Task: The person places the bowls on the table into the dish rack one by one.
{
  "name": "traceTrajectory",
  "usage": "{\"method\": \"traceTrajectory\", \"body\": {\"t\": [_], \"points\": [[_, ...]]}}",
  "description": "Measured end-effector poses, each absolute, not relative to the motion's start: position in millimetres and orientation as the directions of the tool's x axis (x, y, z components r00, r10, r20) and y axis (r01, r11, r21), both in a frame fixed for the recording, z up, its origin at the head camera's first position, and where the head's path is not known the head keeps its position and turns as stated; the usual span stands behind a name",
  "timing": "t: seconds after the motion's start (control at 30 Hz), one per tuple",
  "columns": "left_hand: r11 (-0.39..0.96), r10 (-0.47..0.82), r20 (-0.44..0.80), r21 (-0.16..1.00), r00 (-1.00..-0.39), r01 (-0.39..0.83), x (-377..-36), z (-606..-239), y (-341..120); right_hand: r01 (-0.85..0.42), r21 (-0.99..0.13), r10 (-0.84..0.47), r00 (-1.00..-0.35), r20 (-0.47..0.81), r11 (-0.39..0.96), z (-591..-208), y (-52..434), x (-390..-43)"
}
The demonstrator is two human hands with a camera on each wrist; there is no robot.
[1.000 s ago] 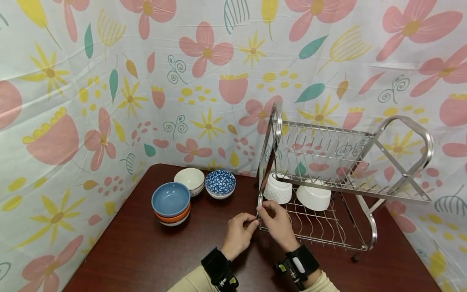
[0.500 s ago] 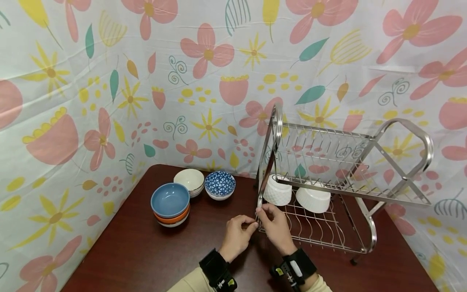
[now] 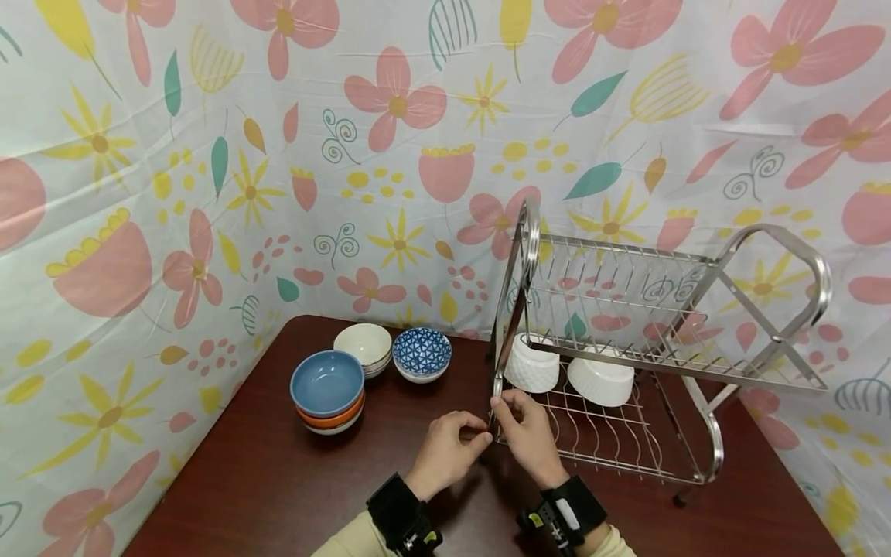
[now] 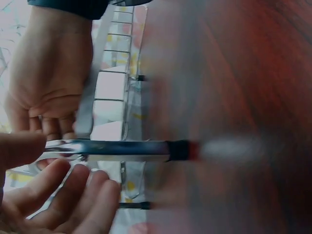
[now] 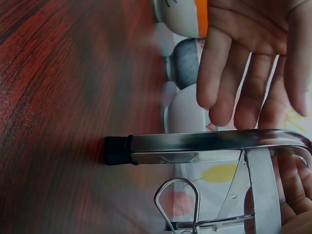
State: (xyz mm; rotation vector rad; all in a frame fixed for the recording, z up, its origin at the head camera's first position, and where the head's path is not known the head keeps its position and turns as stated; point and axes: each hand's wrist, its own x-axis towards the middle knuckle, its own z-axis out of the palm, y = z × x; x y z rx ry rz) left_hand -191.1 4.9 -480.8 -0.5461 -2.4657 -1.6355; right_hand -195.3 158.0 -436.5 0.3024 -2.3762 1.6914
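Observation:
In the head view a two-tier metal dish rack [image 3: 532, 247] stands at right on the table. My right hand [image 3: 530, 435] grips its front left corner, thumb on the near side of the frame. Curled fingers of that hand [image 5: 295, 187] show behind the frame in the right wrist view. My left hand [image 3: 445, 452] is just left of this corner, thumb and fingers apart. Both wrist views show a rack leg with a black foot [image 4: 178, 150], the left fingers [image 4: 63, 195] loosely beside it. Two upturned white bowls, one textured [image 3: 531, 367] and one ribbed [image 3: 600, 383], sit on the lower tier.
Left of the rack on the dark red table [image 3: 230, 480] stand stacked bowls, a blue bowl [image 3: 327, 383] over an orange bowl [image 3: 337, 419] and a whitish one. Behind them are a stack of white bowls [image 3: 362, 344] and a blue patterned bowl [image 3: 421, 352]. Flowered cloth hangs behind.
My left hand has drawn slightly left, away from the rack corner, its thumb and finger parting. The right hand keeps its grip; rack and bowls stay in place.

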Motion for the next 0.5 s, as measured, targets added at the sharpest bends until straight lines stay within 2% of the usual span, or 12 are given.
{"method": "traceTrajectory", "body": {"t": [0.17, 0.33, 0.5], "points": [[0.434, 0.281, 0.29, 0.812, -0.915, 0.391, -188.4, -473.6, 0.2, -0.283, -0.898, -0.04, -0.957, 0.287, 0.338, -435.9, 158.0, -195.3], [0.553, 0.275, 0.311, 0.723, -0.91, 0.414, -185.8, -467.8, -8.3, -0.297, -0.89, -0.046, -0.953, 0.3, 0.346, -435.6, 157.3, -195.0], [0.609, 0.262, 0.326, 0.674, -0.908, 0.418, -186.3, -461.4, -21.7, -0.304, -0.883, -0.042, -0.95, 0.31, 0.357, -435.5, 156.7, -194.5]]}}
